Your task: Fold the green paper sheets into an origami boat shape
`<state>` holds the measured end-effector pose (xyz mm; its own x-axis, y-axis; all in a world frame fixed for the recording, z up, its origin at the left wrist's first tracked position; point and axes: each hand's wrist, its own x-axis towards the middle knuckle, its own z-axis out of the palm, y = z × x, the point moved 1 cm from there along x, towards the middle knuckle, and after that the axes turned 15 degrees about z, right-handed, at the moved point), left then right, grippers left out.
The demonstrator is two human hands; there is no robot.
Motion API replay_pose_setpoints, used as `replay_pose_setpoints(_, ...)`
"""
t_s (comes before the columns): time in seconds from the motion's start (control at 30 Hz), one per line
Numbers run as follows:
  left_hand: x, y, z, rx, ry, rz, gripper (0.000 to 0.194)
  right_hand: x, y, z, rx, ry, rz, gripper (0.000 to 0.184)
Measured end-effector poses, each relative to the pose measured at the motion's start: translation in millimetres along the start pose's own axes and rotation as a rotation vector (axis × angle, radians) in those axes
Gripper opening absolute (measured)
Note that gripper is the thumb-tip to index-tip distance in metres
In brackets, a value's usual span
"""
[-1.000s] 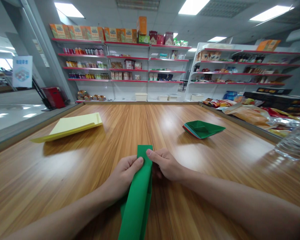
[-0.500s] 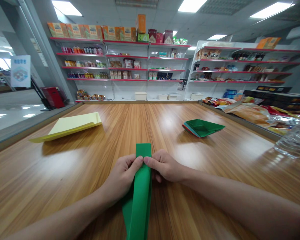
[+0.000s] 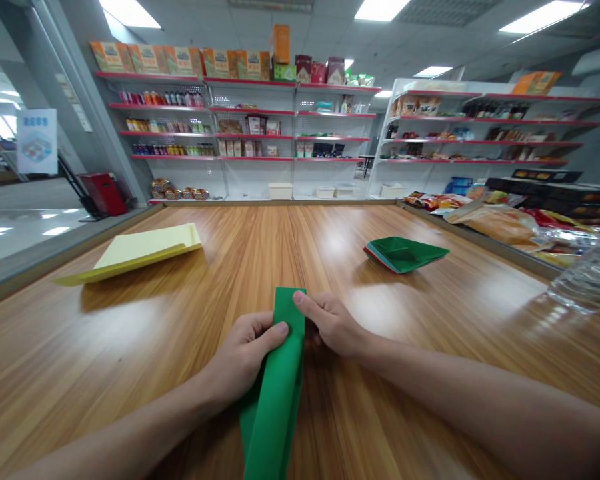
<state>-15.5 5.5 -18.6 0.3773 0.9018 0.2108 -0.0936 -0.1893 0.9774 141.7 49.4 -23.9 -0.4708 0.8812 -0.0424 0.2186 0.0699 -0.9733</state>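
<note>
Green paper strip (image 3: 275, 400) is right in front of the person, running from 6 o'clock up to just past 12, near end cut off at the bottom of view. Solid bright green, long & narrow, folded in layers: far end flat & squared off, a dark slit btwn layers along the R edge, a darker flap poking out on the lower L side (hard to say how many layers, tbh).

Both hands are on it, fingers closed w/ paper pinched btwn thumb & the rest. L hand (image 3: 247, 350) has the L edge at approx. 9 o'c of the strip, thumb laid flat across the top face, other fingers curled in underneath, mostly hidden. R hand (image 3: 333, 327) is a bit further up, at the far R corner, approx. 1 o'c of the strip, thumb tip pressed on top, fingers bent behind; can't tell exactly how they sit under there. Hands v. near each other, thumbs apart.

Rest of the wood-grain table (image 3: 130, 373), from the person's spot: yellow paper (image 3: 150, 243) btwn 10 & 11, partly lifted off the surface; folded stack (image 3: 407, 255) at 1, dark green on top w/ red, white & blue-ish edges; clear plastic item (image 3: 587, 280) at 2. Snack packs (image 3: 505, 223) beyond the R rim; stocked shelves (image 3: 253, 160) at 12.
</note>
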Motion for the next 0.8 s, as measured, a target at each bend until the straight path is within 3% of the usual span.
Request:
replay_pose_setpoints(0.1,0.4,0.9,-0.2,-0.034,-0.018,-0.005,0.034,1.4,-1.8,0.0,0.050,0.073,0.005,0.059)
replay_pose_setpoints(0.27,0.6,-0.5,-1.6,-0.085,-0.049,0.008,0.033,1.3,-2.8,-0.9,0.039,0.068,0.047,0.061)
replay_pose_setpoints(0.4,0.2,-0.1,-1.5,-0.085,-0.021,0.014,0.033,0.6,-2.3,-3.3,0.011,0.121,0.001,0.056)
replay_pose_setpoints(0.6,1.2,-0.7,-2.3,-0.052,-0.051,0.050,0.036,-1.3,1.6,-0.6,-0.028,-0.109,0.062,0.060)
replay_pose_setpoints(0.8,1.3,-0.6,-3.4,0.011,-0.049,0.081,0.038,-2.3,2.3,1.5,-0.020,-0.126,0.082,0.061)
